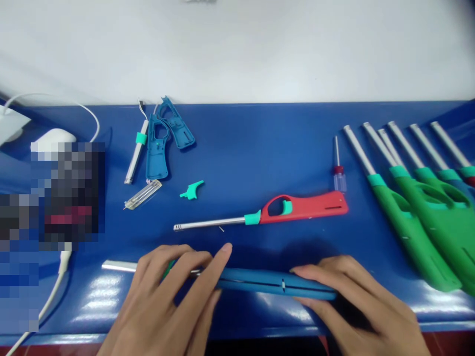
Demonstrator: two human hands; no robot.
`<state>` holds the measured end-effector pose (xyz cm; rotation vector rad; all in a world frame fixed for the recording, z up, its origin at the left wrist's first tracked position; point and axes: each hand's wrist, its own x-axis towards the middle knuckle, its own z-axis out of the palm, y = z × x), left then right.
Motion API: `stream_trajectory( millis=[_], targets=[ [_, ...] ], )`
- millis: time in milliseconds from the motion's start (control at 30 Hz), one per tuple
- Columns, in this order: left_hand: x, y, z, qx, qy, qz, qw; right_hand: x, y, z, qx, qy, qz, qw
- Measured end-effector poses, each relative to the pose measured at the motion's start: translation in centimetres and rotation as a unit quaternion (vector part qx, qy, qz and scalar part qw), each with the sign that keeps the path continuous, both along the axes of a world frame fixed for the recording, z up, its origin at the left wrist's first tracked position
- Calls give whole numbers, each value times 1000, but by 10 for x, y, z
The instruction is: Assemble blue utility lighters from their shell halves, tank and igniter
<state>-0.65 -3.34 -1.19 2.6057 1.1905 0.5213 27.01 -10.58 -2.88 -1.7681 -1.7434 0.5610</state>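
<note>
A blue gas lighter (256,281) lies across the front of the view, turned so the seam of its casing faces up; a dark gap runs along that seam. My left hand (174,291) is closed around the trigger end, hiding most of it, and the metal tube (118,266) sticks out to the left. With thumb and fingers, my right hand (356,291) pinches the handle's butt end. Just beyond my hands rests a red gas lighter (304,207) with a turquoise trigger, and a small screw (221,229) lies beside its tube.
Blue casing halves (158,153), a loose metal tube (136,153), a clear fuel tank (144,194) and a turquoise trigger (193,190) lie at left. A screwdriver (338,170) and several green lighters (415,232) are at right. A white cable (55,287) runs along the left edge.
</note>
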Motion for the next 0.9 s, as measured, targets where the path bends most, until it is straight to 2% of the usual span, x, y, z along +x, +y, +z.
stream_trajectory(
  millis=[200,467,633,900],
  targets=[
    [12,2,3,-11,76,-38,996,-7,2,3,-1,19,-7,1000],
    [18,5,2,-9,40,-44,998,-11,2,-2,13,-3,10,1000],
    [23,9,3,8,5,-54,999,-14,9,-3,32,-8,68,997],
    [22,15,3,12,-14,-63,998,-16,19,2,72,8,77,994]
  ],
)
